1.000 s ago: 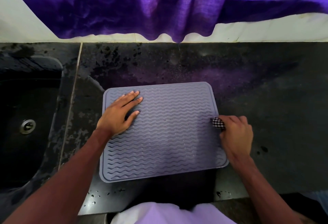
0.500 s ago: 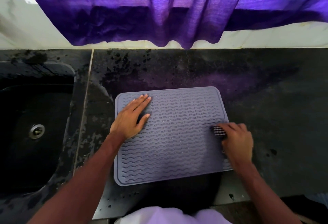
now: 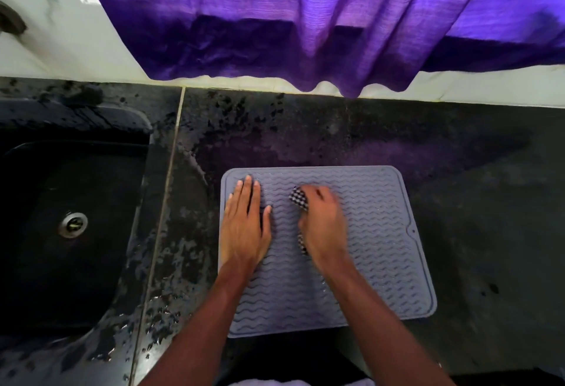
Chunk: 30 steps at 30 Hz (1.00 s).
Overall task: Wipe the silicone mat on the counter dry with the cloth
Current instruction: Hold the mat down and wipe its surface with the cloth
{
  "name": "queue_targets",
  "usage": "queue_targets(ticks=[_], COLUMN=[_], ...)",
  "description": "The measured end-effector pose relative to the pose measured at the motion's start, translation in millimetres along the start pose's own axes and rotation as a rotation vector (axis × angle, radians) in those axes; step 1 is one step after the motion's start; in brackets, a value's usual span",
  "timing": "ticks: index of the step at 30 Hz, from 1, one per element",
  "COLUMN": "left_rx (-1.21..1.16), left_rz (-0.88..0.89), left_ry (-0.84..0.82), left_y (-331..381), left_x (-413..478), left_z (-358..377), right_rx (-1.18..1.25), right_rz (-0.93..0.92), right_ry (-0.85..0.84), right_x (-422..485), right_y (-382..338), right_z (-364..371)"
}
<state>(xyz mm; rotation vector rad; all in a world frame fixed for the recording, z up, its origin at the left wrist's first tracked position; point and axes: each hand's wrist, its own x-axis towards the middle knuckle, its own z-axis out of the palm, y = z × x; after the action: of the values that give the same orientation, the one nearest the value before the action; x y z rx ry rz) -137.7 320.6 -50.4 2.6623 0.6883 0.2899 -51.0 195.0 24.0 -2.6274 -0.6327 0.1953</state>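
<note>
Head view: we see the grey silicone mat (image 3: 367, 248) lying flat, ribbed face up, on the dark worktop (image 3: 474, 202), a little way right of the sink (image 3: 61, 232). Our left hand (image 3: 244, 229) rests on the mat's left part, fingers straight and close together, palm down, holding nothing. It has kept that post through the last second, and we take it to be pinning the mat.

The change is all in our right hand (image 3: 324, 226). A second ago it sat at the mat's right edge; now it has swept across to the far middle of the mat, near the left hand's fingers and apart from them. Its fingers are curled round the checked cloth (image 3: 299, 198), which is bunched under the palm and peeps out at the fingertips and again by the heel of the hand. The hand is blurred, so we judge it is in mid-stroke.

For the task, this reads as one pass over the far band of the mat, right to left, about finished. We judge that the near half is not yet wiped, and the patch under our left hand cannot be dried until that hand shifts. Whether droplets remain in the grooves we cannot tell. The worktop between mat and sink is blotched with wet, so the cloth is best kept inside the mat's rim
</note>
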Motion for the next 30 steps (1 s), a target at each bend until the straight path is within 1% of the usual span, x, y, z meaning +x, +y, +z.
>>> queue_targets(ticks=[3,5,11,13,16,20,22,23,25,27,29,30], left_rx=[0.016,0.014,0.009,0.021,0.038,0.070,0.075,0.077,0.077,0.075,0.076,0.079], left_rz=[-0.006,-0.008,-0.017,-0.019,-0.020,-0.028,-0.033,-0.033,-0.029,-0.031,-0.037,-0.040], left_ry=[0.000,0.011,0.027,0.028,0.023,0.009,0.003,0.001,-0.001,-0.007,-0.017,-0.021], left_y=[1.6,1.0,4.3,5.2,6.2,7.2,8.0,8.2,8.1,7.4,6.8,6.7], left_x=[-0.9,-0.8,-1.8,-1.7,-1.6,-2.1,-1.9,-2.0,-1.8,-1.5,-1.2,-0.7], left_z=[-0.8,-0.8,-4.0,-4.1,-5.3,-6.0,-5.6,-5.4,-4.9,-4.0,-3.3,-3.1], right_rx=[-0.127,-0.154,-0.203,-0.202,-0.180,-0.168,-0.142,-0.121,-0.086,-0.058,-0.169,-0.165], right_rz=[0.001,-0.012,0.051,0.097,0.244,0.368,0.392,0.383,0.297,0.140,-0.063,-0.087], right_ry=[-0.033,-0.031,0.063,0.087,0.138,0.186,0.231,0.243,0.191,0.108,0.060,0.028], right_x=[-2.1,-1.5,7.0,11.1,20.5,28.2,32.9,35.1,37.6,36.0,30.6,27.3], right_y=[-3.7,6.9,65.3,87.7,112.9,126.5,130.5,126.0,106.6,68.1,39.4,34.8], right_z=[9.6,8.6,-15.7,-29.3,-49.3,-70.8,-76.7,-78.7,-69.1,-52.1,-28.5,-18.6])
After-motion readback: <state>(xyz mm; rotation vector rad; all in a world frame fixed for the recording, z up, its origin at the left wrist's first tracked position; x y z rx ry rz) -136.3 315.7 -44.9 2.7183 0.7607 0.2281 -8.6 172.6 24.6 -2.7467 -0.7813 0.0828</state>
